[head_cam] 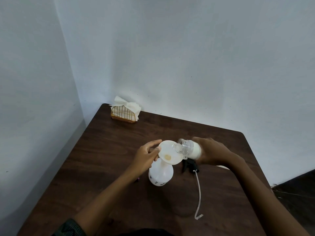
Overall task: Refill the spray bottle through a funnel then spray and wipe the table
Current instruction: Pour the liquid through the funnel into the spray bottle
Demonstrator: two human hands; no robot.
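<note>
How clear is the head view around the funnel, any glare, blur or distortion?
Head view: dim, even light with no glare on the funnel or the clear bottle; both are sharp enough to read, though any liquid stream is too faint to tell; wide-angle distortion bends the wall corner and the table edges.

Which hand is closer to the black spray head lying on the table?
Right. The right hand, tilting the clear bottle, hovers just over the spray head; the left hand is across the funnel, holding its rim.
</note>
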